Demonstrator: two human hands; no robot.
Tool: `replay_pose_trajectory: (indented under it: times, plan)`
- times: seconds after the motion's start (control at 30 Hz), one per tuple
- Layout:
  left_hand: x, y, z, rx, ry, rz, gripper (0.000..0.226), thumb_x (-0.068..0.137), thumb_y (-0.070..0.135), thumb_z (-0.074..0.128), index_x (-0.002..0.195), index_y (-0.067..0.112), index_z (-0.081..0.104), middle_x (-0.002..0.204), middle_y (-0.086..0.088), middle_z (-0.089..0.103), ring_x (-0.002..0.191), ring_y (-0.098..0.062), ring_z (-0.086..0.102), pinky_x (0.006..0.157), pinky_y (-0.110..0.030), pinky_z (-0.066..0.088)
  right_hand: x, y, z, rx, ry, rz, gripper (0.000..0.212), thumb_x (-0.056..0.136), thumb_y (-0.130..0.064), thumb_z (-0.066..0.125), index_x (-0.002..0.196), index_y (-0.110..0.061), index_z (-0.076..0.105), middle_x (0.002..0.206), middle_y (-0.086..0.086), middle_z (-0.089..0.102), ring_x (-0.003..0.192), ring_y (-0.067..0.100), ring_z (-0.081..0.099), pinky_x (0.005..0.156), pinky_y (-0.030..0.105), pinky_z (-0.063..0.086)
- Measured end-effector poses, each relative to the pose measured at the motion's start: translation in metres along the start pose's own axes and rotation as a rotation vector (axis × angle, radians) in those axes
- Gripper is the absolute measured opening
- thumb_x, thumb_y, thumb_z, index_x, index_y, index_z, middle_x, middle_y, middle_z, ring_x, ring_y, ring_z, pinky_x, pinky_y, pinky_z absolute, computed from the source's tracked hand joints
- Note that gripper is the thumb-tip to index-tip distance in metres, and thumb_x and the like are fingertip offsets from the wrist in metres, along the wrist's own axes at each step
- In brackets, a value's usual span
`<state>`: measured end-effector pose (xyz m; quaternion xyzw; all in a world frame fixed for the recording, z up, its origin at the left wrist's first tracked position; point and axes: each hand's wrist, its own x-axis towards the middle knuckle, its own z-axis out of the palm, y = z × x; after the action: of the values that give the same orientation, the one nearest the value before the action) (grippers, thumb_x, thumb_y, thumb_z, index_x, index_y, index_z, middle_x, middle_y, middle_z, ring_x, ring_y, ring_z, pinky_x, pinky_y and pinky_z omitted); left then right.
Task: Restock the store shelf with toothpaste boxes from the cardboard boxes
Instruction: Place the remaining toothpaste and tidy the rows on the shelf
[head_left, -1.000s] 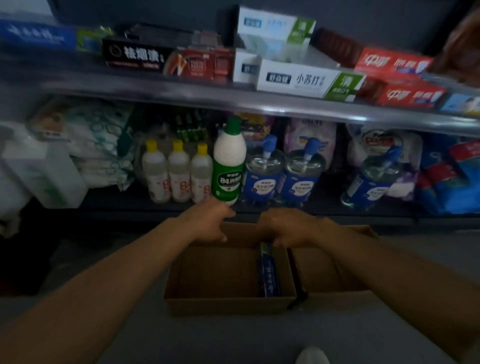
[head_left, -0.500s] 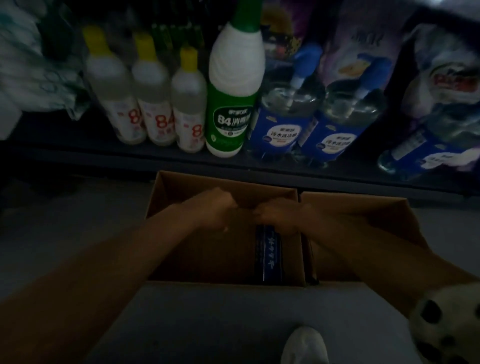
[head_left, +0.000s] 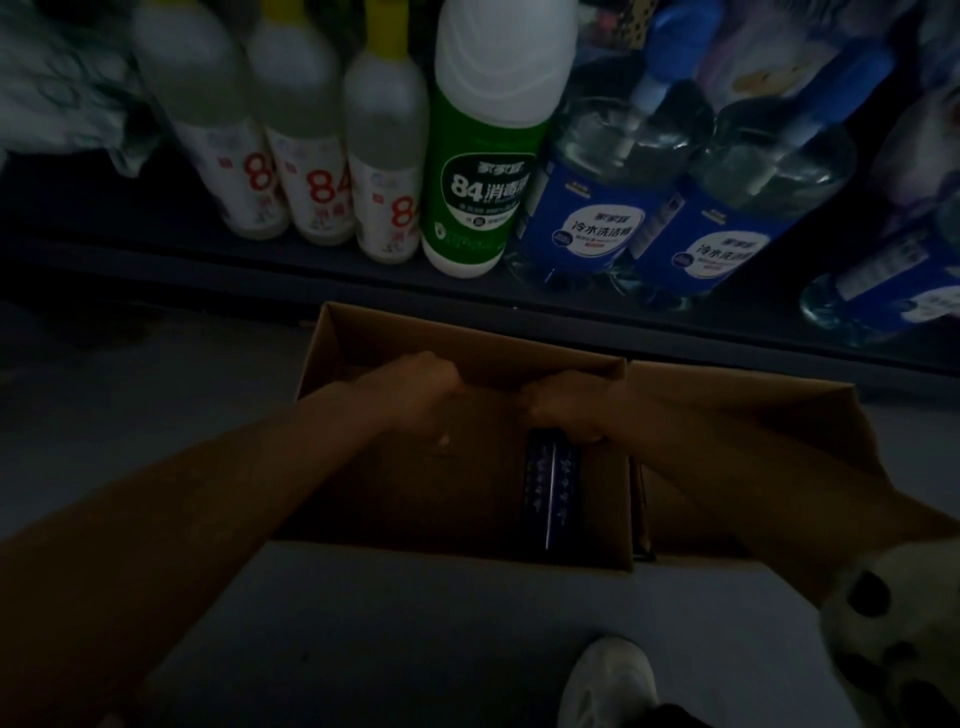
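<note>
Leaned in closer since a second ago. Right hand (head_left: 566, 410) curled onto toothpaste box (head_left: 553, 493) at carton's (head_left: 467, 343) right wall; left hand (head_left: 415, 395) curled, contents unclear. Lift likely next.

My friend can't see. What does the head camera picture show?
Two hands, left hand and right hand, reach into an open cardboard box on the floor, the right touching dark blue toothpaste boxes. Behind stand disinfectant bottles on a low shelf.

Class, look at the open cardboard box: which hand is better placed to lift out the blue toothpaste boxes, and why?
Right. The right hand already rests on the blue toothpaste boxes; the left hand is beside them over bare cardboard box.
</note>
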<state>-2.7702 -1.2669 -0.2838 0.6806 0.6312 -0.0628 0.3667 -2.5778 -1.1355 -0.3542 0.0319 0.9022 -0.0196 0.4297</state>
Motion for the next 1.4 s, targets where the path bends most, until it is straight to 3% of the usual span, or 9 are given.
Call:
replay_pose_trajectory:
  times: [0.17,0.3,0.5,0.6,0.83,0.9,1.07,1.2,1.4]
  plan:
    - [-0.016,-0.005,-0.009,0.003,0.006,0.035,0.036,0.078,0.025,0.076,0.113,0.022,0.066,0.116,0.0,0.066,0.107,-0.016,0.061,0.084,-0.025,0.044,-0.02,-0.006,-0.024,0.03,0.086,0.022,0.06,0.079,-0.016,0.072,0.135,-0.015,0.049,0.145,0.006,0.037,0.134,0.024,0.033,0.102,0.033,0.035]
    - [-0.037,-0.005,-0.025,0.083,0.051,0.043,0.05,0.077,0.028,0.076,0.124,0.021,0.062,0.125,0.001,0.062,0.113,-0.016,0.058,0.096,-0.032,0.047,-0.051,-0.019,-0.053,0.12,0.18,0.11,0.05,0.078,-0.026,0.074,0.124,-0.018,0.055,0.126,0.003,0.047,0.12,0.02,0.041,0.083,0.031,0.039]
    - [-0.098,0.006,-0.072,0.141,0.153,0.032,0.035,0.077,0.028,0.076,0.11,0.019,0.068,0.099,0.001,0.069,0.087,-0.012,0.063,0.078,-0.035,0.053,-0.119,-0.039,-0.107,0.216,0.376,0.237,0.039,0.077,-0.031,0.073,0.112,-0.021,0.06,0.111,-0.001,0.05,0.105,0.018,0.048,0.077,0.033,0.042]
    - [-0.137,0.015,-0.1,0.194,0.228,0.004,0.037,0.078,0.029,0.075,0.11,0.014,0.065,0.1,-0.003,0.067,0.088,-0.016,0.06,0.075,-0.035,0.051,-0.157,-0.05,-0.141,0.205,0.475,0.302,0.037,0.077,-0.033,0.073,0.11,-0.02,0.059,0.111,0.001,0.05,0.103,0.018,0.048,0.072,0.031,0.038]
    - [-0.238,0.031,-0.174,0.309,0.413,-0.082,0.046,0.072,0.036,0.079,0.109,0.013,0.066,0.098,-0.006,0.068,0.09,-0.02,0.062,0.078,-0.037,0.052,-0.235,-0.081,-0.235,0.086,0.685,0.423,0.039,0.075,-0.042,0.072,0.107,-0.022,0.061,0.109,-0.001,0.053,0.1,0.018,0.052,0.068,0.028,0.037]
    - [-0.265,0.037,-0.194,0.318,0.445,-0.089,0.047,0.072,0.036,0.08,0.108,0.009,0.066,0.096,-0.009,0.068,0.088,-0.022,0.063,0.077,-0.038,0.05,-0.253,-0.092,-0.264,0.08,0.723,0.441,0.039,0.075,-0.044,0.073,0.105,-0.023,0.061,0.107,-0.003,0.055,0.098,0.018,0.054,0.069,0.031,0.043]
    - [-0.323,0.044,-0.231,0.288,0.542,-0.105,0.053,0.074,0.033,0.079,0.12,0.013,0.064,0.109,-0.003,0.07,0.098,-0.018,0.064,0.083,-0.032,0.051,-0.282,-0.118,-0.336,0.078,0.85,0.45,0.041,0.072,-0.046,0.076,0.104,-0.025,0.062,0.103,-0.004,0.057,0.095,0.018,0.055,0.074,0.033,0.047]
    - [-0.352,0.036,-0.252,0.285,0.638,-0.129,0.041,0.073,0.033,0.08,0.111,0.024,0.068,0.087,0.007,0.067,0.081,-0.012,0.06,0.068,-0.027,0.045,-0.289,-0.136,-0.382,0.06,0.932,0.423,0.04,0.071,-0.045,0.076,0.103,-0.024,0.062,0.101,-0.004,0.057,0.094,0.018,0.056,0.072,0.032,0.046]
    - [-0.388,0.004,-0.288,0.225,0.782,-0.18,0.032,0.077,0.022,0.077,0.108,0.019,0.07,0.076,0.016,0.058,0.074,-0.005,0.054,0.07,-0.024,0.041,-0.277,-0.148,-0.448,0.059,0.992,0.376,0.045,0.07,-0.046,0.077,0.106,-0.023,0.062,0.105,-0.001,0.056,0.097,0.02,0.055,0.079,0.037,0.049]
